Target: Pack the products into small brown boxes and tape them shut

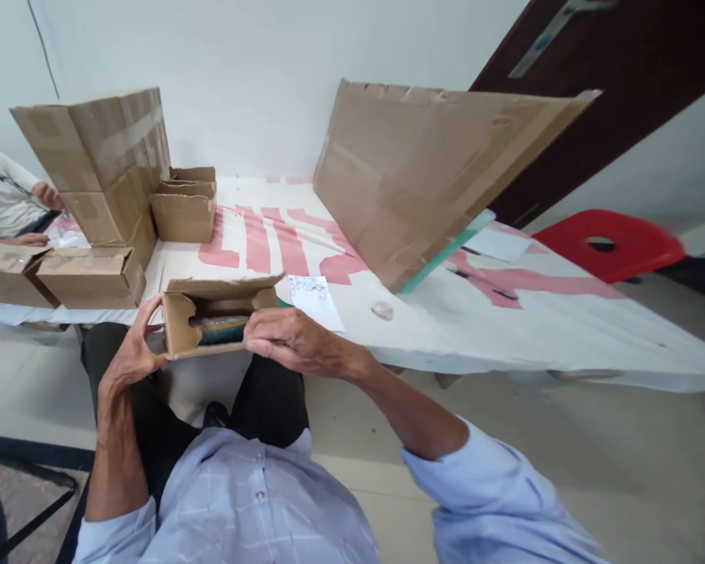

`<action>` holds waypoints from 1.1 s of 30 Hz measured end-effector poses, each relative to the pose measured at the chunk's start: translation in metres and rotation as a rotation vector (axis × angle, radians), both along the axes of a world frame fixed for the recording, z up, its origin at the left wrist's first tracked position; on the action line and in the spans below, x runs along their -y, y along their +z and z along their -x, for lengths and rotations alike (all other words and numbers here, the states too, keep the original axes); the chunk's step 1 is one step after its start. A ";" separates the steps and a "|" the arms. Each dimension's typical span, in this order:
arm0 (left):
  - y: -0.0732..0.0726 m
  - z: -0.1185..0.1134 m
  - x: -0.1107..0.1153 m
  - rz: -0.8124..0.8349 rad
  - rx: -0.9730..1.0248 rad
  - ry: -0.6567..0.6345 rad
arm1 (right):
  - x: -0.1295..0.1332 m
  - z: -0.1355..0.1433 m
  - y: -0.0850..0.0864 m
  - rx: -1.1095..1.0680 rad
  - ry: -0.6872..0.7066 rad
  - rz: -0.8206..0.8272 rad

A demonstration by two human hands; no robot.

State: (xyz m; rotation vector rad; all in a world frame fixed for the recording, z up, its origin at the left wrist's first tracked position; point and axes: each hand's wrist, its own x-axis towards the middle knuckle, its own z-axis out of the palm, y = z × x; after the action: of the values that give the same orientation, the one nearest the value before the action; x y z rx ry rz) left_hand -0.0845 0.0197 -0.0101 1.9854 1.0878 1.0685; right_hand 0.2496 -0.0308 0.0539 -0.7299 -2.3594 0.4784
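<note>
A small open cardboard box is held tilted toward me at the table's front edge, above my lap. Inside lie flat items with green and yellowish edges; I cannot make out their kind. My left hand grips the box's left end, thumb at the lower corner and fingers up along the side. At the right end, my right hand has its fingers curled over the front corner, close to the items; its fingertips are partly hidden. A printed sheet of paper lies on the table just right of the box.
Stacked cardboard boxes stand at the left, with smaller open boxes beside them. A large cardboard panel leans at the back right. A crumpled clear piece lies on the covered table. A person's arm shows far left; a red stool stands right.
</note>
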 end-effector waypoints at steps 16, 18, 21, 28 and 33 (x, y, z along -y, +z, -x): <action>-0.039 -0.011 -0.012 -0.026 -0.019 -0.140 | -0.090 0.013 -0.104 0.677 -0.187 -0.042; -0.046 -0.007 -0.019 -0.011 -0.021 -0.152 | -0.093 0.017 -0.100 0.672 -0.210 -0.030; -0.056 0.001 -0.034 0.035 0.017 -0.168 | -0.095 0.018 -0.066 0.618 -0.329 -0.010; -0.054 0.001 -0.080 0.116 0.114 0.003 | -0.084 0.003 0.059 0.031 -0.275 0.212; -0.021 0.013 -0.088 0.037 0.114 0.116 | -0.083 -0.002 0.083 -0.213 -0.183 0.593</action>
State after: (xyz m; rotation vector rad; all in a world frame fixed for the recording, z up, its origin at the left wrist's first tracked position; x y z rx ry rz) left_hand -0.0975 0.1082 -0.0309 1.8279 1.1644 1.1972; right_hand 0.2517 0.0525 0.1370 -1.0829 -1.9312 1.1364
